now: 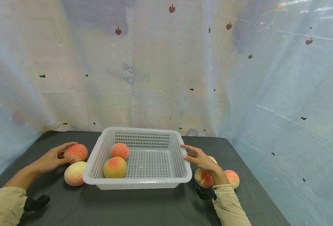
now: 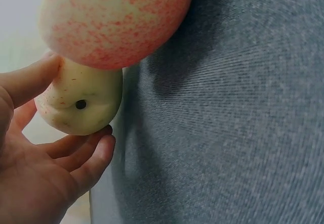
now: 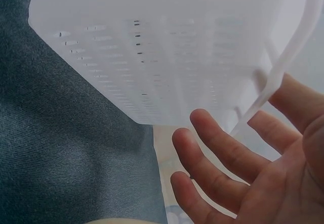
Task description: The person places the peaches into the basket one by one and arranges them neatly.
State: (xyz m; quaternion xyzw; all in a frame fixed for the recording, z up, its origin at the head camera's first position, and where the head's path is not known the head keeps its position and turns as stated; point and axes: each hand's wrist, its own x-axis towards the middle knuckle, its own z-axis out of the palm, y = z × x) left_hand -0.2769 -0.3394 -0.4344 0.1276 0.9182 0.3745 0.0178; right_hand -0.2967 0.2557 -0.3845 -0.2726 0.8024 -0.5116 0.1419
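At the left of the head view, my left hand point(image 1: 51, 159) grips a red-orange peach point(image 1: 76, 153), thumb on one side and fingers on the other. In the left wrist view the held peach point(image 2: 83, 102) shows its pale end with a small dark hole. A yellow-and-pink peach point(image 1: 74, 173) lies just nearer, beside the white basket point(image 1: 143, 181). Inside the basket's left part sit a red peach point(image 1: 119, 151) and a yellow-orange peach point(image 1: 114, 168). My right hand point(image 1: 201, 160) touches the basket's right rim, its fingers spread loosely in the right wrist view.
Right of the basket, partly behind my right hand and forearm, lie a red-and-yellow peach point(image 1: 203, 178), another peach point(image 1: 212, 159) and an orange-speckled peach point(image 1: 232, 179). Everything stands on a dark grey table point(image 1: 132, 208). A pale patterned curtain point(image 1: 160, 69) hangs behind.
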